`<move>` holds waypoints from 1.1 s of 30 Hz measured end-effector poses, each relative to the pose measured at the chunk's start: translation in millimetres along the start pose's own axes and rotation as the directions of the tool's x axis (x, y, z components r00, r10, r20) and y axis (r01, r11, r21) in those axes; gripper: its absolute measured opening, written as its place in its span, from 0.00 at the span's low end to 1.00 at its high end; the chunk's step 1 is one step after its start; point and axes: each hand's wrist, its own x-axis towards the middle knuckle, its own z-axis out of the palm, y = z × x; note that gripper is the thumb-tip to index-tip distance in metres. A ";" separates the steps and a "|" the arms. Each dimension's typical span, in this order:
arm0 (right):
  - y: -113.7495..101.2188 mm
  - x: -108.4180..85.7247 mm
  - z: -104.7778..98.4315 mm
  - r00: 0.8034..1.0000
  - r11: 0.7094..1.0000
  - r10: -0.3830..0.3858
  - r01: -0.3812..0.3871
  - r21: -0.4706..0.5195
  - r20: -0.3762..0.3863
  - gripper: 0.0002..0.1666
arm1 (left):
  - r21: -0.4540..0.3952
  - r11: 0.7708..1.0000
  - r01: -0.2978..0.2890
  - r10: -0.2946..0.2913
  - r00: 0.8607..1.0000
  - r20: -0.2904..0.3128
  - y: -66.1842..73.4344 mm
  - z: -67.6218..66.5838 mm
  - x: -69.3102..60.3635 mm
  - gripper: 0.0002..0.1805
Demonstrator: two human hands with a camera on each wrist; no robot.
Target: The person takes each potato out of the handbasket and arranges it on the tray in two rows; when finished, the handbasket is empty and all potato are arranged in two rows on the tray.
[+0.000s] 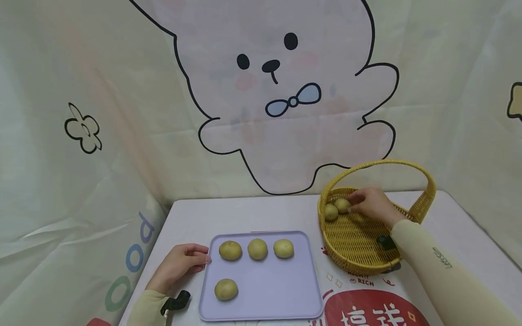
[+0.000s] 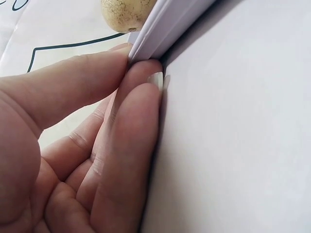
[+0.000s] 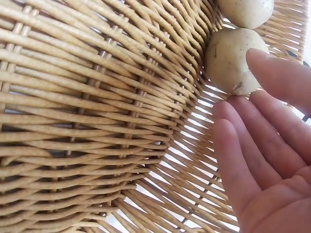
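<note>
A potato (image 1: 341,205) lies in the yellow wicker basket (image 1: 350,235), against its wall toward the far left, touching a second potato (image 1: 331,212). The right hand (image 1: 372,206) reaches inside, its fingers loosely extended and parted from the thumb; the thumb overlaps the first potato's side in the right wrist view and the fingertips are at its end, without a closed grip around it. The basket's handle (image 1: 391,161) arches above the forearm.

To the basket's left is a pale lilac rectangular tray (image 1: 277,290). Three potatoes (image 1: 258,249) form a row along its far side, and one more potato (image 1: 226,289) sits near its left edge, closer to the person. The left hand (image 1: 179,265) pinches the tray's left rim between thumb and fingers.

Each wrist carries a black device (image 1: 177,302), and both sleeves (image 1: 440,267) are cream. The white-covered counter (image 1: 244,215) bears a red print (image 1: 367,312) before the basket. Behind hangs a curtain (image 1: 448,113) with a cartoon animal (image 1: 269,136) wearing a blue bow tie (image 1: 292,101).
</note>
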 end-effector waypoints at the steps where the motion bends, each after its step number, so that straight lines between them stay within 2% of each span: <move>1: 0.1 0.8 0.0 1.000 1.000 0.000 0.000 -0.001 0.000 0.27 | 0.000 1.000 0.000 0.000 1.000 0.000 0.1 -0.3 0.0 0.23; 8: 1.2 4.8 0.7 1.000 1.000 0.006 -0.006 0.006 0.002 0.24 | -0.008 1.000 0.006 -0.006 1.000 0.006 0.6 -1.5 -0.9 0.24; 20: 1.6 8.8 -0.4 1.000 1.000 0.018 -0.018 0.008 0.026 0.28 | -0.007 1.000 0.007 -0.007 1.000 0.001 0.6 -1.8 0.1 0.24; 28: -0.7 9.4 -1.4 0.996 0.998 0.068 -0.069 0.006 0.060 0.36 | -0.014 1.000 0.019 -0.019 1.000 0.005 0.9 -1.0 -0.4 0.24; 33: -0.2 10.6 0.2 0.995 0.997 0.080 -0.080 -0.002 0.059 0.37 | -0.006 1.000 0.011 -0.011 1.000 0.000 1.2 -0.8 -0.7 0.23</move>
